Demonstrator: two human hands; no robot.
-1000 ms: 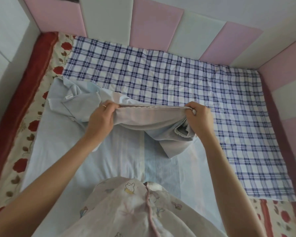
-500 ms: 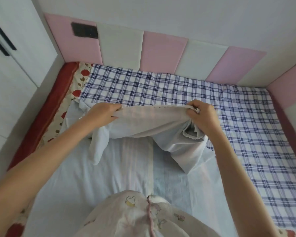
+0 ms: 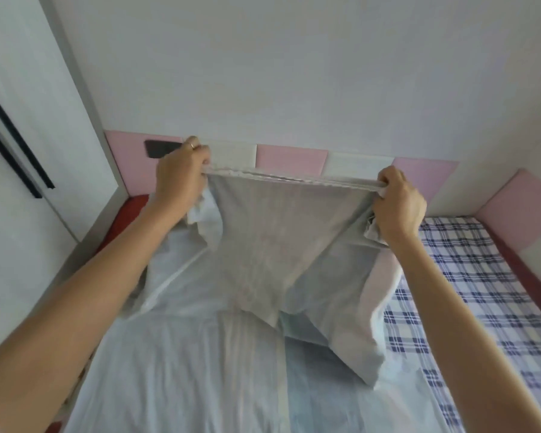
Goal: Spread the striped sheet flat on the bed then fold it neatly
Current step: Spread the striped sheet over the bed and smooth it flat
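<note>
The pale striped sheet [image 3: 256, 245] hangs in the air in front of me, its top edge pulled taut between both hands. My left hand [image 3: 181, 176] grips the left end of that edge, raised level with the padded headboard. At the right end, my right hand [image 3: 398, 204] grips the edge with extra cloth bunched under the palm. The sheet's lower part trails down onto the bed and lies there in soft folds, covering the near middle of the mattress.
A blue-and-white checked cover [image 3: 469, 276] lies on the bed at the right. Pink and white padded panels [image 3: 291, 157] line the far and right walls. A white wardrobe [image 3: 28, 151] stands at the left. A red mattress edge [image 3: 128, 210] shows at the far left.
Both hands have lifted the sheet's edge high off the bed, from chest level to headboard level. The view has tilted upward, so more wall shows.
</note>
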